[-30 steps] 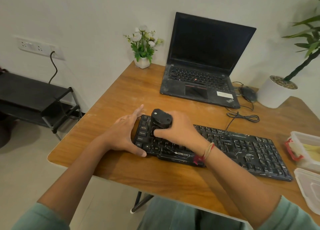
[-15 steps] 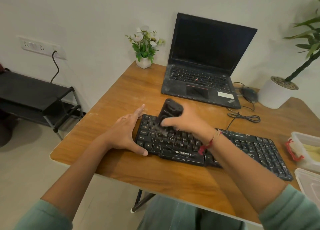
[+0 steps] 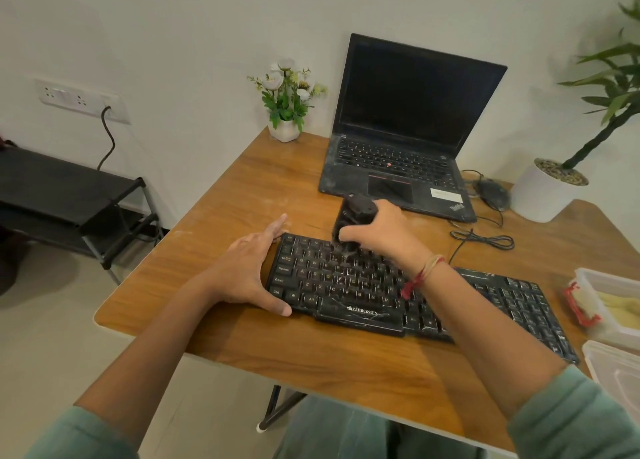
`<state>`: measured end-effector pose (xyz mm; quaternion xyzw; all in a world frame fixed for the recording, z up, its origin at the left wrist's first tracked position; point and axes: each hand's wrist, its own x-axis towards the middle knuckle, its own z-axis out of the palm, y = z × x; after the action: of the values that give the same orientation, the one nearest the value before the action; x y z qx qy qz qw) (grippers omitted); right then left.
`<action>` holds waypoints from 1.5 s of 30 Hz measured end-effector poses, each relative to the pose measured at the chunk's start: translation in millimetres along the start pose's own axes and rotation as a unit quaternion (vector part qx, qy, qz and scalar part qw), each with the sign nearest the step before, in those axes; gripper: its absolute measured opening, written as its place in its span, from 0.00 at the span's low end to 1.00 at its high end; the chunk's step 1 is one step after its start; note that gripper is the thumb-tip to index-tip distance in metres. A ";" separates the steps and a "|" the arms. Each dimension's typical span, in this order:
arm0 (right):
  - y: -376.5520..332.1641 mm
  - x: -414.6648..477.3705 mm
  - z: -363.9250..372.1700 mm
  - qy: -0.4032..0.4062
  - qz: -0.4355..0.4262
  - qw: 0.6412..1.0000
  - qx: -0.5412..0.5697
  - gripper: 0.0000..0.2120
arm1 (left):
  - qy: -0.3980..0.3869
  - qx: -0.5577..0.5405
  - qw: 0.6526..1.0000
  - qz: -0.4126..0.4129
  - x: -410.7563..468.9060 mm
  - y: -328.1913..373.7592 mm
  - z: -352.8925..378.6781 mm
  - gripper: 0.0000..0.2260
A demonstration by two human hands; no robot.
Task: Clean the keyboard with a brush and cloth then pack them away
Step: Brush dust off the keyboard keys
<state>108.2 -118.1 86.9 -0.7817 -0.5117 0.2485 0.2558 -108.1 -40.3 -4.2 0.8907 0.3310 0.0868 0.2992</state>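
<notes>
R hand [image 3: 377,237] grips brush [image 3: 353,213] on keyboard [image 3: 346,285], L hand [image 3: 246,271] flat; tub [image 3: 602,277] w/ yellow cloth [image 3: 620,308].

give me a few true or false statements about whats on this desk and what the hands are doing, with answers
1. The right hand grips the brush, bristles down on the keyboard. True.
2. The left hand is lifted clear of the keyboard. False: it rests open against the keyboard's left end.
3. The laptop is closed. False: its lid stands open and the screen is dark.
4. A small flower pot stands near the desk's far edge, left of the laptop. True.
5. The mouse lies left of the keyboard. False: it lies right of the laptop, beside a white plant pot.
</notes>
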 end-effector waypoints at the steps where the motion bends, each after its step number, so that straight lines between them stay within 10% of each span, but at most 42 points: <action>1: -3.1 -6.8 5.9 0.003 -0.048 0.996 -0.077 0.12 | 0.001 0.001 1.000 0.001 0.4 -0.4 0.0 0.65; 4: -10.2 -32.6 31.1 -0.068 -0.163 0.976 -0.128 0.14 | -0.003 0.002 1.000 0.004 1.3 -1.3 -0.1 0.65; 7: -7.4 -26.4 19.9 -0.154 -0.069 0.985 0.026 0.11 | 0.001 0.001 1.000 0.004 0.6 0.1 -0.4 0.66; 13: 7.2 -8.8 6.9 0.035 -0.059 0.993 -0.100 0.11 | 0.000 0.002 1.000 -0.004 -0.6 1.5 -0.8 0.66; 19: 7.6 -26.9 13.1 -0.186 -0.041 0.976 0.101 0.12 | 0.002 0.007 1.000 -0.002 0.1 -0.1 0.2 0.63; 23: 21.4 1.2 -5.8 -0.032 0.070 0.990 0.122 0.14 | -0.001 0.008 1.000 -0.002 0.8 -1.5 0.1 0.63; 29: -6.3 -42.1 37.7 -0.060 -0.183 0.975 -0.107 0.14 | -0.003 0.011 1.000 0.003 0.8 -1.1 0.5 0.62; 34: 3.0 -15.1 3.6 -0.119 0.021 0.987 0.109 0.13 | -0.002 0.004 1.000 -0.011 -0.7 1.5 -1.0 0.64; 38: 10.5 -9.6 2.2 0.035 -0.041 0.996 -0.065 0.11 | 0.004 0.005 1.000 0.002 -0.5 1.2 0.0 0.66; 42: -1.2 -46.9 31.6 -0.047 -0.205 0.968 -0.134 0.14 | 0.004 0.003 1.000 0.003 0.6 -0.3 0.7 0.65; 45: 0.8 -39.9 17.0 -0.138 -0.104 0.985 0.007 0.10 | 0.003 -0.002 1.000 -0.001 -0.4 0.2 0.5 0.65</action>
<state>83.7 -152.8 78.8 -0.6809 -0.6185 0.3297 0.2125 -108.2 -41.0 -4.5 0.8896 0.3329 0.0897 0.2997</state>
